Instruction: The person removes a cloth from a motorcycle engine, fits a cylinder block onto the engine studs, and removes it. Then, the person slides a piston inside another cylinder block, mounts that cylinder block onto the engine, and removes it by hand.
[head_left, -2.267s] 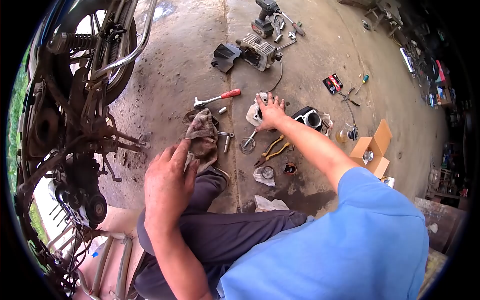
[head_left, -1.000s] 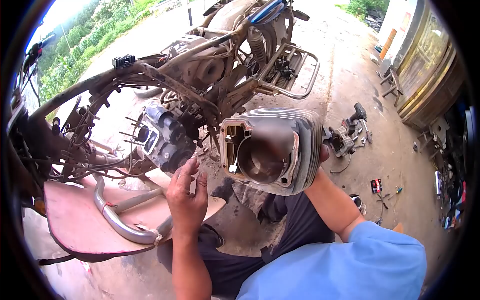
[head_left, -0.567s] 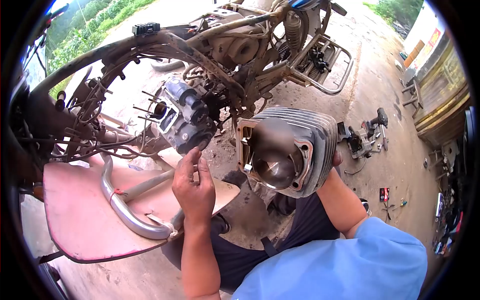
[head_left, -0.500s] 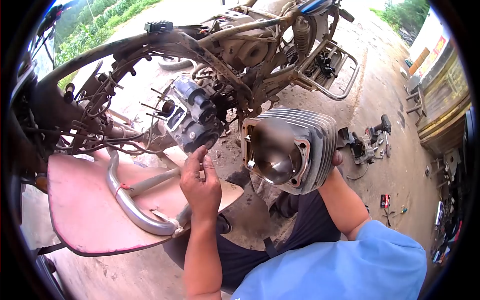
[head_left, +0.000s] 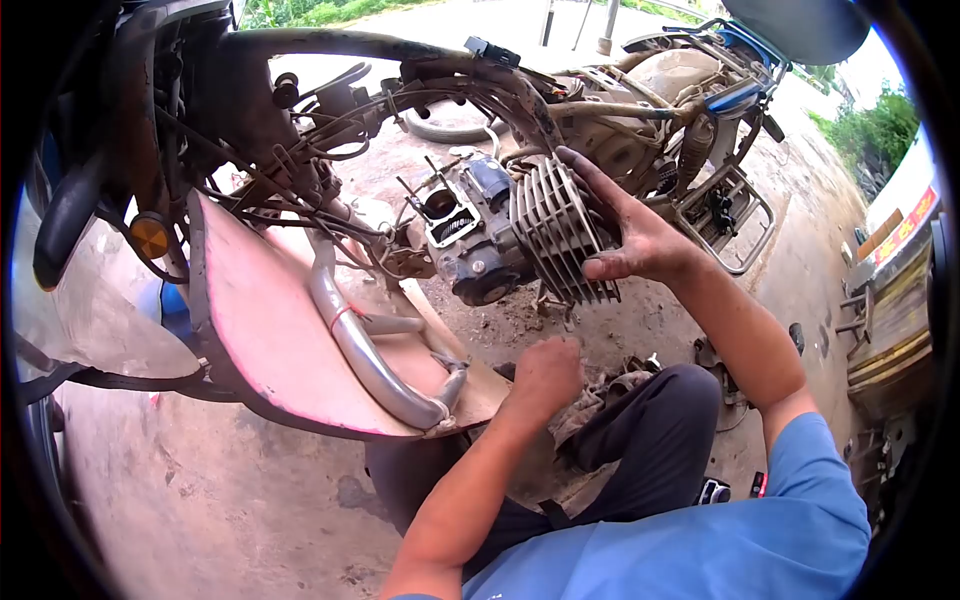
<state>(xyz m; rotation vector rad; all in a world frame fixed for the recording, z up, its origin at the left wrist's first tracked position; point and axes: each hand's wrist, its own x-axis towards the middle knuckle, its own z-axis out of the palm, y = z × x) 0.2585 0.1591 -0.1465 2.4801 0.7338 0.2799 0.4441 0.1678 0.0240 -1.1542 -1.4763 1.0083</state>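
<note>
My right hand [head_left: 640, 235] grips a finned engine cylinder [head_left: 560, 230], thumb on the near side and fingers over the top. The cylinder's fins face me, and it overlaps the right side of the motorcycle engine [head_left: 490, 265] in this view. To the left, the engine's open crankcase mouth [head_left: 455, 228] shows pale gasket edges and upright studs [head_left: 405, 190]. Below the cylinder, my left hand [head_left: 550, 375] is closed with its fingers curled under; I cannot tell whether anything is inside it.
The stripped motorcycle frame [head_left: 340, 45] spans the top. A pink panel [head_left: 270, 310] and a curved chrome exhaust pipe [head_left: 365, 355] stand left of my knees. A metal rack [head_left: 735, 225] is at the right, near a wooden bench [head_left: 895, 335].
The cylinder has swung up and left toward the engine, turning its bore out of sight. My left hand has dropped from the engine and curled up. The camera view has shifted left.
</note>
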